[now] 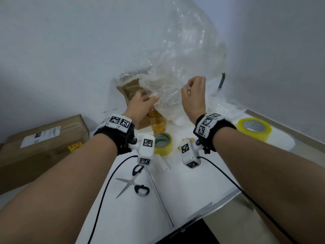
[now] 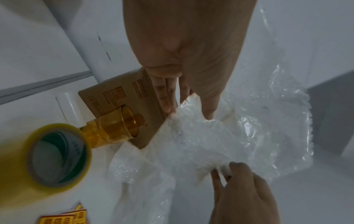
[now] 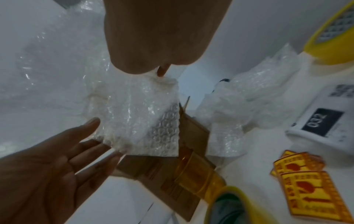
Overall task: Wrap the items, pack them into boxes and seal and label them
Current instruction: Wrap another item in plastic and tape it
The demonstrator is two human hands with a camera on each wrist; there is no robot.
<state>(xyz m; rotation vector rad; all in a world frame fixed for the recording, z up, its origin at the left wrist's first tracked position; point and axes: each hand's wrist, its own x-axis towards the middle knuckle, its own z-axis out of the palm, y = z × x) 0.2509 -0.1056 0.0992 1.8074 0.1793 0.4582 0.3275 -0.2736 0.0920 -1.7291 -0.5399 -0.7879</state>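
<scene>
- Two hands up on one bubble wrap sheet (image 1: 177, 55), raised above the back of the worktop (image 1: 184, 187).
- My right hand (image 1: 194, 95) pinches the sheet's edge, fingers curled on it.
- My left hand (image 1: 140, 104) has fingers straight and spread, touching the lower edge without gripping.
- Amber cup (image 1: 158, 123) stands unwrapped below the sheet, against the small open box (image 1: 130, 90), with a tape roll (image 1: 163, 144) just beside it.
- Risk, as I judge it: with only one pinch holding, the sheet may slip or fold on itself.
- Lowering it blind could tip the cup; open scissors (image 1: 131, 182) lie near my forearms.
</scene>
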